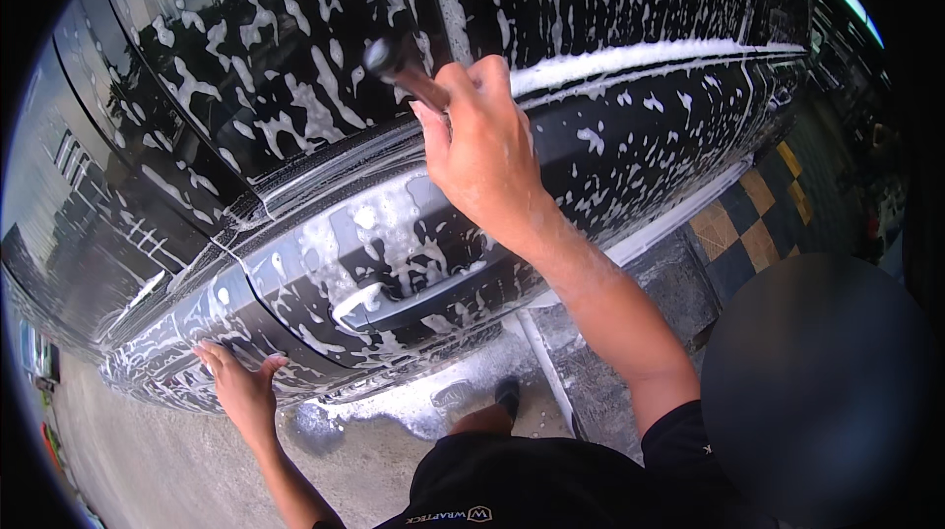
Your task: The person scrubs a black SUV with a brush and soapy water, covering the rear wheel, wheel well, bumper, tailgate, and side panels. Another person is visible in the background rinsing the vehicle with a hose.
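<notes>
A black car fills the view, its door panel [640,140] and side windows [295,47] streaked with white soap foam. My right hand [482,140] is closed around a dark handle [406,74] with a rounded end, held over the trim below the window. The tool's other end is hidden by the hand, so its kind does not show. My left hand [241,386] lies with fingers spread against the foamy panel at lower left, holding nothing. Between the hands is a door handle [356,305] coated in foam.
Thick foam [630,62] lines the window ledge toward the right. Below the car, foamy water [413,401] spreads over the concrete floor [138,450] near my foot [507,396]. Checkered tiles [758,192] lie at right. A blurred dark round shape [817,391] covers the lower right.
</notes>
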`<move>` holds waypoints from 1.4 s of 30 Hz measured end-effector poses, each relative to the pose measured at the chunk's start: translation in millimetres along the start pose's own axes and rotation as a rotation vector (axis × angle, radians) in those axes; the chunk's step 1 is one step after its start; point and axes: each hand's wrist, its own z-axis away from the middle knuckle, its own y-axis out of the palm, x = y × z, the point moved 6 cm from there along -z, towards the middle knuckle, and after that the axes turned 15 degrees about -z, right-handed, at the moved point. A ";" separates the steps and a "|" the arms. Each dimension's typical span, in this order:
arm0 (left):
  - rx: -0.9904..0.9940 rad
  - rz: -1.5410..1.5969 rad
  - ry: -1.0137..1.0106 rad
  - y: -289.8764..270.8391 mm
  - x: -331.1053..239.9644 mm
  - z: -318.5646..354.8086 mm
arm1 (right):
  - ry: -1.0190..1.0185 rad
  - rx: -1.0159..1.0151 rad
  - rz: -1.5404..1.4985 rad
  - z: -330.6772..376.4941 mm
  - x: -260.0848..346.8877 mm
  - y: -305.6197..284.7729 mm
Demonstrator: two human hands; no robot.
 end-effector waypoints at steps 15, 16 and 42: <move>-0.043 0.001 0.002 -6.0 -51.6 23.7 | 0.105 -0.061 -0.070 -15.4 -92.2 -102.1; -0.026 0.034 0.002 -8.3 -60.2 31.4 | 0.161 -0.047 -0.079 -18.3 -76.5 -88.4; -0.292 0.432 0.231 -72.6 -308.5 100.1 | 0.181 -0.074 -0.490 -35.3 -302.7 -305.9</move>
